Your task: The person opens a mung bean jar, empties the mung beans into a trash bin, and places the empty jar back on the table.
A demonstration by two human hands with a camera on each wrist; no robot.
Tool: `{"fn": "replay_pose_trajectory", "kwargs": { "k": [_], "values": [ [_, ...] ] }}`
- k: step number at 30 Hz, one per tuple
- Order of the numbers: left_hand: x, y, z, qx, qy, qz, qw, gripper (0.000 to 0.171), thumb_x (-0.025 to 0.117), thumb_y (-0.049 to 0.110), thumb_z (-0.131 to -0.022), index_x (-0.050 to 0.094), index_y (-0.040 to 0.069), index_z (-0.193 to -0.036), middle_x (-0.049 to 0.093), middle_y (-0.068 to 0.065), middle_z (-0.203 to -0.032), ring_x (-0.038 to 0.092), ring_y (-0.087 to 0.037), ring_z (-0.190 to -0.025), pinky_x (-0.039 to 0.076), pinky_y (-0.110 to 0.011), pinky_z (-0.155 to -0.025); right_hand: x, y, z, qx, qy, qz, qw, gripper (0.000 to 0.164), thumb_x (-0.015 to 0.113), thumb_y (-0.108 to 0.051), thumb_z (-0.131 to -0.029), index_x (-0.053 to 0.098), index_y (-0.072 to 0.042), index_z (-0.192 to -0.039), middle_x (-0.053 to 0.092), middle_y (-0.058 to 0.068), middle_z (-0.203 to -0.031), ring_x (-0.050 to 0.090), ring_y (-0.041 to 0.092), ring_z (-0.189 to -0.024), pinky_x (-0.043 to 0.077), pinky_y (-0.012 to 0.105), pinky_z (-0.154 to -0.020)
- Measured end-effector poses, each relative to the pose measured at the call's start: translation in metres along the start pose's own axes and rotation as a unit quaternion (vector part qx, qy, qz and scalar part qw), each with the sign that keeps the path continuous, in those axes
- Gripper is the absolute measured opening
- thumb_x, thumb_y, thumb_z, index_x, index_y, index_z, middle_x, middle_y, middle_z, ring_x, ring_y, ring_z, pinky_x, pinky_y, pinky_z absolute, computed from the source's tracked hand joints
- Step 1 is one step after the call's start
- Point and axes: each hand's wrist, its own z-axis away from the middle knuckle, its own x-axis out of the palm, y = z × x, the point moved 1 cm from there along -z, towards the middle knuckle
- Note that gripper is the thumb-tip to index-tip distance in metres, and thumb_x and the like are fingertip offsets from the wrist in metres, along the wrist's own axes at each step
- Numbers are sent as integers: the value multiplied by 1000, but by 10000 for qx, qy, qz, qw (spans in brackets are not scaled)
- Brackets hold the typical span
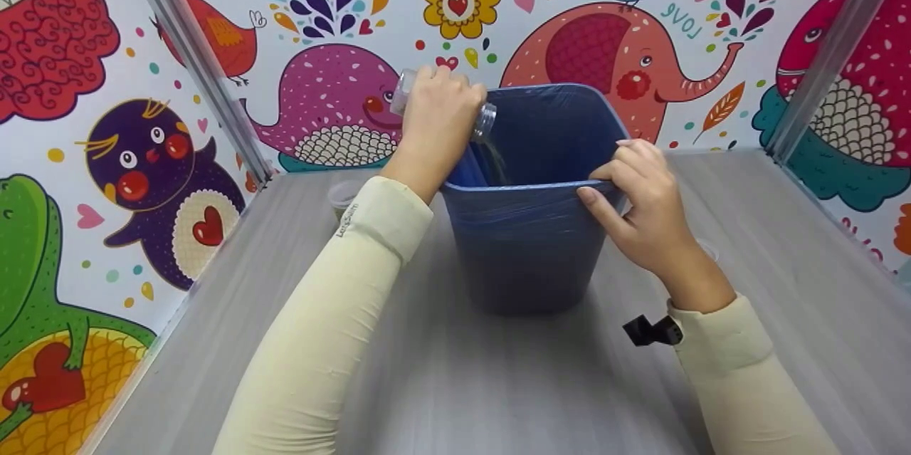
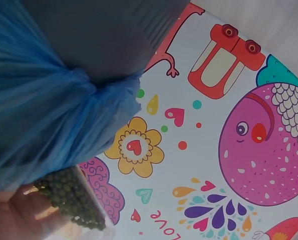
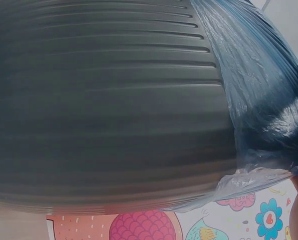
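Tipping a clear jar (image 1: 485,120) over the bin (image 1: 527,248), a person's left hand (image 1: 443,110) grips it as green grains (image 2: 71,197) spill inside, while the right hand (image 1: 644,206) pinches the bin's bagged rim (image 1: 523,188) at the near right corner. The bin stands upright on the table (image 1: 527,384).

From above the near side, the head view looks forward and down over the table (image 1: 427,384) at the far wall (image 1: 398,6); both wrist views, much nearer, share the bin's (image 1: 527,270) blue liner (image 3: 261,85).
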Motion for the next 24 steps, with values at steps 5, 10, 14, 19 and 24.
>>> {"fn": "replay_pose_trajectory", "kwargs": {
  "k": [5, 10, 14, 19, 24],
  "values": [
    [0, 0, 0, 13, 3, 12, 10000, 38, 79, 25, -98, 72, 11, -133, 77, -12, -120, 68, -29, -110, 51, -39, -96, -1, 0, 0, 26, -31, 23, 10000, 30, 69, -27, -101, 67, 0, -87, 60, 13, -80, 59, 39, -96, 38, 46, -114],
    [-1, 0, 0, 63, -15, -15, 10000, 35, 78, 23, -99, 72, 11, -132, 76, -12, -120, 67, -29, -109, 51, -39, -96, -1, 0, 0, 56, -51, 50, 10000, 23, 70, -19, -97, 67, 1, -88, 60, 13, -81, 59, 42, -98, 38, 45, -114],
    [-1, 0, -1, 88, -66, -64, 9999, 35, 77, 22, -99, 71, 11, -132, 76, -12, -121, 67, -29, -110, 51, -39, -97, 0, 0, 0, 54, -61, 49, 10000, 19, 71, -16, -96, 67, 1, -87, 60, 13, -80, 59, 42, -98, 38, 45, -114],
    [-1, 0, -2, 123, -107, -96, 9998, 37, 77, 22, -99, 70, 12, -134, 75, -12, -125, 66, -30, -113, 51, -41, -100, -1, 0, 0, 58, -61, 42, 10000, 19, 71, -16, -96, 67, 1, -87, 61, 13, -81, 59, 41, -98, 38, 45, -114],
    [-1, 0, -2, 190, -17, -148, 9997, 40, 78, 23, -98, 70, 12, -135, 75, -12, -127, 67, -30, -118, 51, -42, -104, 0, 0, 1, 38, -44, 52, 10000, 26, 70, -22, -99, 67, 1, -87, 60, 13, -80, 59, 40, -97, 38, 45, -114]
  ]
}}
